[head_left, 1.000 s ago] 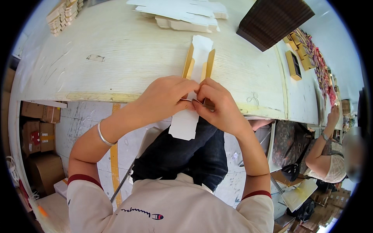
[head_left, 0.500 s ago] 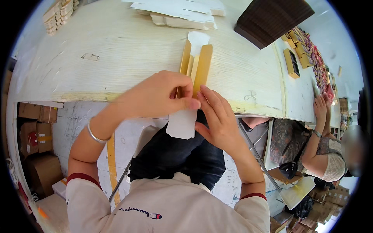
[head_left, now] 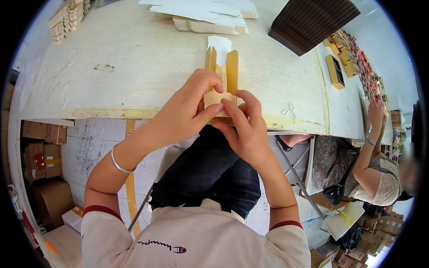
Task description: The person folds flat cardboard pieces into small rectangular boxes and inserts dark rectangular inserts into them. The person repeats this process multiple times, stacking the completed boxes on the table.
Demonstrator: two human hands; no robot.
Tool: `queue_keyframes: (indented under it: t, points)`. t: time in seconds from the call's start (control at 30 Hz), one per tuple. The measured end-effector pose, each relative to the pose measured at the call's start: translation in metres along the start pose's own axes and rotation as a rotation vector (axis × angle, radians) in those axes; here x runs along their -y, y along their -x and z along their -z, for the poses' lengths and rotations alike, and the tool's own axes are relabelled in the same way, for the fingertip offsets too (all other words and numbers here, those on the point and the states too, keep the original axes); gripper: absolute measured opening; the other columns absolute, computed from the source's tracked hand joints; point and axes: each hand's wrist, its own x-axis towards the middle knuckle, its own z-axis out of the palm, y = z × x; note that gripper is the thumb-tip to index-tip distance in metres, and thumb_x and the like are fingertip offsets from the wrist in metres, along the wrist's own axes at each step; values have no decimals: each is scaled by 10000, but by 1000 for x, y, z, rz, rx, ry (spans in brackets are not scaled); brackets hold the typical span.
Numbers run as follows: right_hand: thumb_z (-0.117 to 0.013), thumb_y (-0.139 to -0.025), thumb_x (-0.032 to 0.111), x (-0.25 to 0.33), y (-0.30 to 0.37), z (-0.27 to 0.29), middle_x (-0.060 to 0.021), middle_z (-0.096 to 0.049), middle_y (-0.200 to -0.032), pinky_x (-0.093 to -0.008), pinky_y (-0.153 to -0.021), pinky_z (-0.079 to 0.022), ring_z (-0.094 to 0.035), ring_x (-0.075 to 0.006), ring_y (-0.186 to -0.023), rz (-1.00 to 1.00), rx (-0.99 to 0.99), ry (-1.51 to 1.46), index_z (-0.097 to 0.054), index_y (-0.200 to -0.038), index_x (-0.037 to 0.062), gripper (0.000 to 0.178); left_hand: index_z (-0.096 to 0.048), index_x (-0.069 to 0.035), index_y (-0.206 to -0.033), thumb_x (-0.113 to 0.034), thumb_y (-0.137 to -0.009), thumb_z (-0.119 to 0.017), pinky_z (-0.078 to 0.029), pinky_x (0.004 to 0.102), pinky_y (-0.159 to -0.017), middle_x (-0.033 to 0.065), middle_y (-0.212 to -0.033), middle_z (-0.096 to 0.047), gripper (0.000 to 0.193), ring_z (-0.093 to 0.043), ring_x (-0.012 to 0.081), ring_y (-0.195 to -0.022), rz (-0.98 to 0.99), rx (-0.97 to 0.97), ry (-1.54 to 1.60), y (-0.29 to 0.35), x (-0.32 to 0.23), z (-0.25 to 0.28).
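A partly folded cardboard box (head_left: 232, 71), gold on its side walls, lies lengthwise at the table's front edge. Its far white end flap (head_left: 220, 43) lies stretched out flat, while the near end flap (head_left: 217, 98) stands folded up and inward. My left hand (head_left: 190, 100) grips this near end from the left, its thumb against the flap and its index finger curled over the side. From the right, my right hand (head_left: 248, 127) pinches the same end, fingertips on the flap and thumb below. The box's underside is hidden.
Flat white cardboard blanks (head_left: 205, 18) are piled at the back. A dark brown stack of trays (head_left: 308, 27) stands at the back right, with a finished-looking gold box (head_left: 335, 71) beyond it. Small pale folded pieces (head_left: 67, 20) sit far left. Another person's hand (head_left: 375, 116) works at right.
The near white flap hung down past the table edge and is now bent up into the box's end. Both my hands have shifted slightly with it.
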Motion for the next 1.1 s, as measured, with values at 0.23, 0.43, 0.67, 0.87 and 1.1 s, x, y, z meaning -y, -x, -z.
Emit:
queue_keyframes:
  t: [0.23, 0.43, 0.67, 0.87, 1.1]
  points:
    - [-725, -717, 26, -4, -9, 5, -115, -579, -917, -367, -618, -456, -550, -305, -689, 42, 153, 30, -634, -955, 18, 255, -597, -19, -852, -137, -837, -656, -469, 375, -623, 96, -835, -557, 133, -564, 316, -723, -206, -53, -406, 13, 3, -9]
    - [-697, -707, -11, -3, -26, 33, -131, -605, -999, -356, -724, -487, -571, -293, -890, -154, 341, -400, -647, -992, 30, 292, -634, -41, -847, -191, -786, -697, -462, 397, -761, 62, -785, -589, 174, -575, 297, -826, -168, 279, -491, -11, -3, 31]
    - [-698, -729, 18, -33, -36, 39, -126, -615, -860, -377, -713, -472, -585, -303, -808, 119, 200, 221, -633, -918, 12, 200, -651, -98, -911, -187, -712, -729, -443, 350, -834, 13, -985, -636, 231, -560, 239, -933, -493, -85, -1065, -14, -26, 33]
    - [-627, -773, -58, 9, -28, 38, -133, -603, -958, -356, -708, -482, -585, -294, -852, 26, 182, -206, -621, -1064, 28, 304, -639, -87, -935, -211, -663, -762, -474, 327, -753, 12, -990, -633, 324, -586, 223, -866, -237, 60, -863, 13, -20, 19]
    - [-641, -748, -35, -12, -27, 36, -114, -576, -994, -364, -813, -443, -555, -279, -904, 209, 406, -60, -642, -1034, 67, 304, -614, -74, -855, -218, -605, -795, -471, 350, -785, 36, -995, -618, 340, -565, 252, -906, -305, 135, -624, 19, -5, 43]
